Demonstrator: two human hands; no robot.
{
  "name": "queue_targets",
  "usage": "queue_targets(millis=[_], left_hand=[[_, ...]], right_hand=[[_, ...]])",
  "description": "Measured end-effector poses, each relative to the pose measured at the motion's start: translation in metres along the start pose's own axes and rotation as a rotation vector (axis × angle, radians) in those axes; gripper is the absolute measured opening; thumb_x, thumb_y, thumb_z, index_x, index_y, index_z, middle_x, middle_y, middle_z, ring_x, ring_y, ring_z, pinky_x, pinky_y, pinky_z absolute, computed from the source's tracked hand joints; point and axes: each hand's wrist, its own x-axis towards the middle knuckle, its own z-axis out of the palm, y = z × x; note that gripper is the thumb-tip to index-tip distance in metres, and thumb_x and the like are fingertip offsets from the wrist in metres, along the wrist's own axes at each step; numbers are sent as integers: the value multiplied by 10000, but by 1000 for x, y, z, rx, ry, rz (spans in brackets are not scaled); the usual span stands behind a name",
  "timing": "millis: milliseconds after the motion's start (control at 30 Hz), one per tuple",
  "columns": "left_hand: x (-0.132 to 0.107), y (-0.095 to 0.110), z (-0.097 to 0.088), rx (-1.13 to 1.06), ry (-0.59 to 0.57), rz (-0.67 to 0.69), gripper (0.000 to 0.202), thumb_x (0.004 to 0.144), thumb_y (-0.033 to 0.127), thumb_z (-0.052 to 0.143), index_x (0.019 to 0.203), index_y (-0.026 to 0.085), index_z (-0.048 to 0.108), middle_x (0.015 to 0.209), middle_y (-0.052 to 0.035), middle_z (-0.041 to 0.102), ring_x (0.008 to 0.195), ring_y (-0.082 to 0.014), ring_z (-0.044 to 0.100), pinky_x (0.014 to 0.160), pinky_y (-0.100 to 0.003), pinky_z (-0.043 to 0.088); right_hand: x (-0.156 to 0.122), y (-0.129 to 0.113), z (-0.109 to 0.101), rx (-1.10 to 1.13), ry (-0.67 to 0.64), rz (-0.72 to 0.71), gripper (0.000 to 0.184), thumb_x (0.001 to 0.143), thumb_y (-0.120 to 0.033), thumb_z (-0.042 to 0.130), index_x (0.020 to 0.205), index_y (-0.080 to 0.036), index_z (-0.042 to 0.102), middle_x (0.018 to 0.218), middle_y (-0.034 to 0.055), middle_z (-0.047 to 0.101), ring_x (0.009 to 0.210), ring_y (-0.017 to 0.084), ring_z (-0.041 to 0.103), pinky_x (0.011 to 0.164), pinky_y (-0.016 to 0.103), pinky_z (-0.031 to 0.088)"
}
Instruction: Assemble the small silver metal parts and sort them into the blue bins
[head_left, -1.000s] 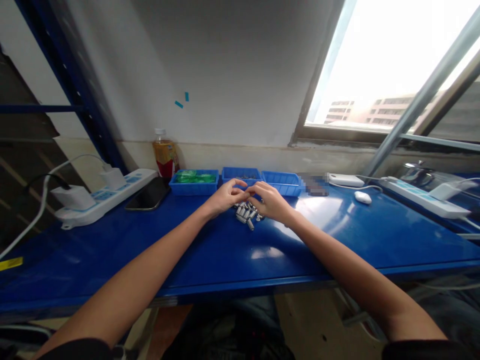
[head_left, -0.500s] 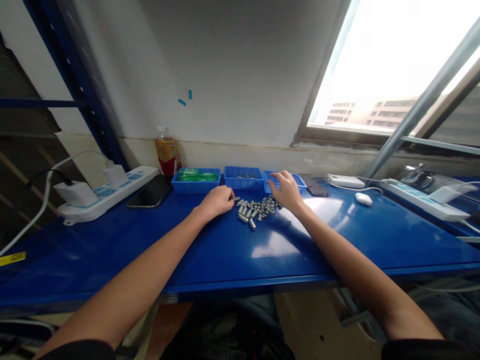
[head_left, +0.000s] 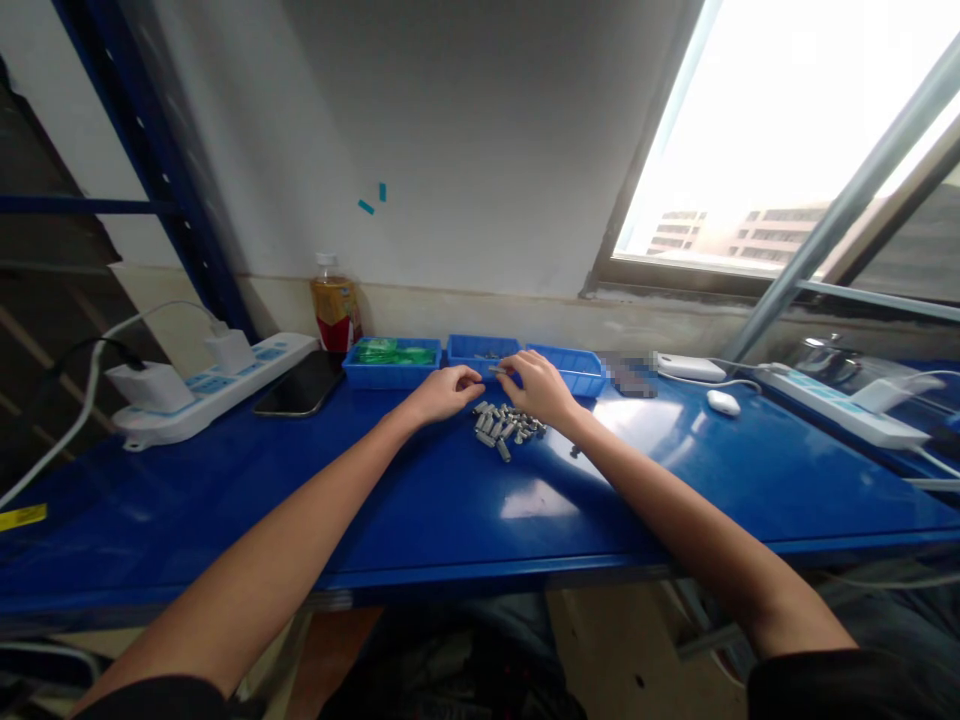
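Observation:
A heap of small silvery metal cylinders and screw-like parts (head_left: 508,428) lies on the blue table in front of my hands. My right hand (head_left: 541,388) is above the heap's back edge, before the middle bin, its thumb and fingers closed on a small metal cylinder (head_left: 495,369). Just left of it, my left hand (head_left: 444,394) has its fingertips pinched together; what they hold, if anything, is hidden. Behind the hands stand a blue bin of green packets (head_left: 394,376), a middle blue bin (head_left: 461,352) with small metal parts, and a right blue bin (head_left: 581,382).
A black phone (head_left: 300,385) and a white power strip (head_left: 214,390) lie left, near a drink bottle (head_left: 336,305). On the right are a white earphone case (head_left: 723,403), a white power bank (head_left: 690,368) and another power strip (head_left: 840,400). One loose part (head_left: 575,452) sits beside my right wrist.
My right hand has moved left from the right bin, its spread fingers closing on a metal cylinder. My left hand has shifted slightly; the cylinder seen at its fingertips no longer shows there.

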Motion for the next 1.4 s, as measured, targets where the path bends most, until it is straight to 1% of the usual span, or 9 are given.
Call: queue_targets(millis=[100,200,467,667,800,933,1100,1300,1400], left_hand=[[-2,-3,-3,176,-76,-42,407,715,393,640,1018,121,665,922,-89,706,790,-196,640,727,-265,479],[-4,-5,-3,315,-137,6,282,734,358,619,905,151,705,908,-83,707,814,-207,641,727,-258,470],[-8,1,9,471,24,6,218,769,347,572,802,172,697,924,-103,692,834,-226,641,712,-265,476],[-4,5,6,405,109,51,193,817,244,511,883,158,670,833,-71,714,755,-180,652,694,-239,468],[-3,-1,4,417,171,22,207,814,230,501,921,162,665,845,-71,717,757,-184,655,698,-245,467],[-6,0,4,416,74,-34,216,806,296,510,851,180,687,836,-70,722,780,-196,662,684,-244,465],[-9,12,5,404,-32,-121,318,741,488,578,794,201,706,818,-70,725,780,-217,667,667,-245,472],[-4,15,11,382,-8,-117,237,765,353,571,876,200,715,873,-82,725,829,-233,669,710,-269,481],[1,12,15,345,-48,-17,290,773,373,580,967,199,706,927,-72,723,868,-220,664,756,-260,481]], right_hand=[[14,17,1,-150,-5,153,239,888,-343,504,900,-150,645,884,113,642,882,244,547,808,355,412],[15,27,3,-212,-17,243,321,888,-395,498,980,-123,639,942,147,638,940,275,531,817,376,406],[-9,-5,-6,-145,-91,43,249,877,-302,507,1051,-182,639,1002,107,620,999,268,487,842,389,364],[-2,-15,13,-72,-284,-77,321,867,-255,511,1158,-164,610,1015,109,627,1010,247,497,853,355,373],[7,-9,23,37,-415,-39,245,858,-164,480,990,-155,686,945,94,659,907,199,559,803,288,390],[11,-3,25,157,-509,111,174,826,-168,512,780,-148,679,771,52,671,715,156,577,655,241,384],[5,-7,25,93,-395,100,133,801,-119,503,876,-149,608,781,48,651,712,162,553,628,244,359],[24,2,7,-11,-18,83,131,865,-177,460,880,-159,589,864,86,631,845,204,549,775,291,393],[38,17,2,-100,23,163,131,851,-190,489,865,-151,612,875,106,630,848,224,547,803,318,399]])
